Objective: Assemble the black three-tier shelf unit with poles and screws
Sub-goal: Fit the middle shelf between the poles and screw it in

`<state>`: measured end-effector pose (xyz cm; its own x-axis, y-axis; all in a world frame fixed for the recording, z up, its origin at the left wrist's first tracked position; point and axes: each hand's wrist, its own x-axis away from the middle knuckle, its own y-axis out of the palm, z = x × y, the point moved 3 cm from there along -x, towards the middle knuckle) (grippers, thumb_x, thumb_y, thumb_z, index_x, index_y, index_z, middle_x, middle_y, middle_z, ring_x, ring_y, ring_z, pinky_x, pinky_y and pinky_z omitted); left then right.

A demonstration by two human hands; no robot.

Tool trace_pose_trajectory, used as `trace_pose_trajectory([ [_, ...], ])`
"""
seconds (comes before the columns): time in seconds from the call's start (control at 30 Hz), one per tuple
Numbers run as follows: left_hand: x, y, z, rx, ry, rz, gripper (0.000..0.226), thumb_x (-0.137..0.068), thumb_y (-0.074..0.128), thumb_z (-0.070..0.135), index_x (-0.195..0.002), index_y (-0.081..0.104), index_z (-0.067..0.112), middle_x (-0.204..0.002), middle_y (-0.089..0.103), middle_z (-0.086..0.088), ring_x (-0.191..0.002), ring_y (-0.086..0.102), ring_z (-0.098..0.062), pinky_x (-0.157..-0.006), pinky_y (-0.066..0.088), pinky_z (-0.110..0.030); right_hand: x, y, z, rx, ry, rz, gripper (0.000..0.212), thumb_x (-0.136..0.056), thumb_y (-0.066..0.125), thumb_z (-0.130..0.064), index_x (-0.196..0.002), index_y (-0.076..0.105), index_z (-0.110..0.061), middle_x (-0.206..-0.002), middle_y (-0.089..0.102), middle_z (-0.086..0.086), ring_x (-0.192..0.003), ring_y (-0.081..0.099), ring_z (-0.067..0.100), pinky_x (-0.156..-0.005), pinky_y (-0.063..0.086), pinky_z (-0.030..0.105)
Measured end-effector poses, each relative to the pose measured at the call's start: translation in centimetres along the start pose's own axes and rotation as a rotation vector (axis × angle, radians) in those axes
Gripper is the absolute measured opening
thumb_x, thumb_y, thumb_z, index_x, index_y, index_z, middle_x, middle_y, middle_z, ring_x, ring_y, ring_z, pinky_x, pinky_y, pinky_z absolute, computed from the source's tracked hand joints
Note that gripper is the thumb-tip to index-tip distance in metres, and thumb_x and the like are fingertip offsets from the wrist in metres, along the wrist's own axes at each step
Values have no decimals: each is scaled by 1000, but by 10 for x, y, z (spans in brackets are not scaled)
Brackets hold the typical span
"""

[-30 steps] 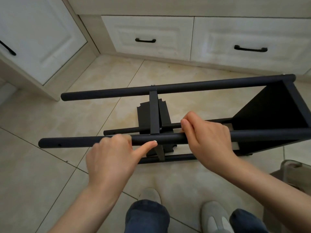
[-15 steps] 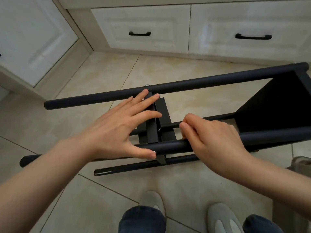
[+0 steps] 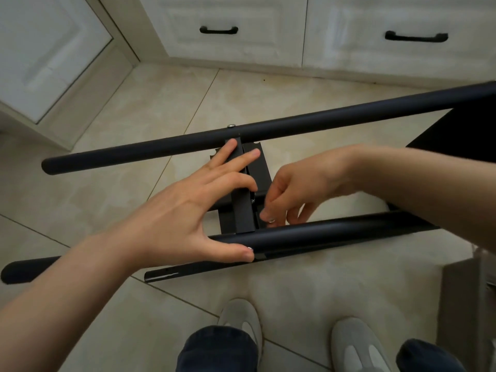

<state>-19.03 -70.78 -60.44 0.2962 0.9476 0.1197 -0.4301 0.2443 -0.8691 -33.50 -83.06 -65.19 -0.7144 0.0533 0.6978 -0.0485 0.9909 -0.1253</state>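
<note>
The black shelf unit lies on its side on the tiled floor. Its far pole (image 3: 322, 122) and near pole (image 3: 335, 232) run left to right, and a thinner pole (image 3: 188, 269) lies below them. The middle shelf (image 3: 243, 210) stands edge-up between the poles, with a screw head (image 3: 230, 126) at the far pole. An end shelf (image 3: 461, 130) shows at the right. My left hand (image 3: 182, 210) lies spread on the middle shelf's edge with its thumb on the near pole. My right hand (image 3: 300, 189) reaches between the poles, fingertips curled beside a small screw (image 3: 252, 201); whether it pinches anything is hidden.
White cabinet drawers with black handles (image 3: 218, 30) (image 3: 416, 37) line the far wall, and a white cabinet door (image 3: 40, 63) stands at the left. My two grey shoes (image 3: 241, 318) (image 3: 354, 342) are just below the unit. A brown box (image 3: 469, 304) sits at the right edge.
My left hand left the near pole and spread flat on the middle shelf's edge. My right hand let go of the near pole and dropped between the poles beside the shelf.
</note>
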Motion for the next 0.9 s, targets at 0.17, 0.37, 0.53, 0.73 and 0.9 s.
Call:
trace_pose_trajectory([
  [0.17, 10, 9, 6, -15, 48, 30, 66, -72, 68, 72, -126, 49, 39, -165, 19, 25, -156, -4, -6, -114, 19, -24, -19, 25, 11, -261, -82, 98, 34, -95, 62, -27, -64, 77, -24, -71, 66, -2, -66, 58, 10, -72, 52, 26],
  [0.37, 39, 39, 19, -118, 127, 89, 71, -74, 67, 74, -129, 49, 33, -164, 29, 11, -157, 7, -22, -119, 27, -41, -7, 64, 36, -530, -136, -82, 22, -95, 62, -18, -82, 78, -24, -91, 74, 2, -75, 64, 7, -73, 54, 21],
  [0.53, 49, 50, 23, -112, 145, 104, 73, -75, 70, 70, -131, 49, 28, -164, 30, 6, -157, 8, -25, -124, 20, -35, -5, 78, 36, -552, -132, -109, 13, -93, 65, -12, -93, 77, -17, -99, 75, 5, -82, 66, 10, -81, 55, 23],
  [0.73, 51, 49, 23, -140, 128, 116, 89, -77, 68, 72, -146, 45, 21, -166, 26, 4, -157, 9, -25, -124, 21, -39, -5, 81, 30, -489, -116, -146, 10, -92, 65, -10, -99, 71, -6, -98, 72, 8, -75, 62, 9, -80, 53, 23],
  [0.9, 50, 49, 23, -192, 116, 124, 104, -78, 64, 73, -157, 30, 15, -168, 20, 3, -157, 9, -25, -127, 14, -40, -6, 83, 29, -441, -101, -153, 6, -92, 66, -17, -88, 71, -18, -93, 70, 0, -80, 59, 10, -78, 50, 24],
])
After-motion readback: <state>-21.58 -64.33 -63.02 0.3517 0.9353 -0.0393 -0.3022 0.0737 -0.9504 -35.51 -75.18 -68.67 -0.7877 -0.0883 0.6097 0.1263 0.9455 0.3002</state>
